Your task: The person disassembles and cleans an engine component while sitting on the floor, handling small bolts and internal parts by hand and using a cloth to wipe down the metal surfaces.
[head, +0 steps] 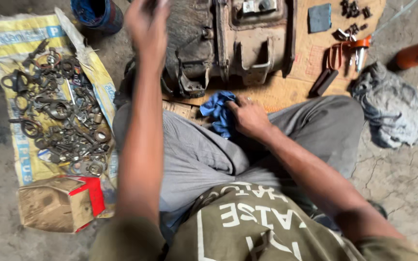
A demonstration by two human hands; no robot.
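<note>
The right hand (248, 116) is gripping the crumpled blue cloth rag (220, 112), best kept bunched firmly, beside the grimy metal casing (228, 41), while the blurred left hand (147, 24) is reaching forward, its grip impossible to tell.

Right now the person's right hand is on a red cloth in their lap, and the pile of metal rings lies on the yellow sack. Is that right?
Not quite. The head view shows the cloth under the right hand is blue, not red. The rest holds: the metal rings do lie on the yellow sack.
</note>
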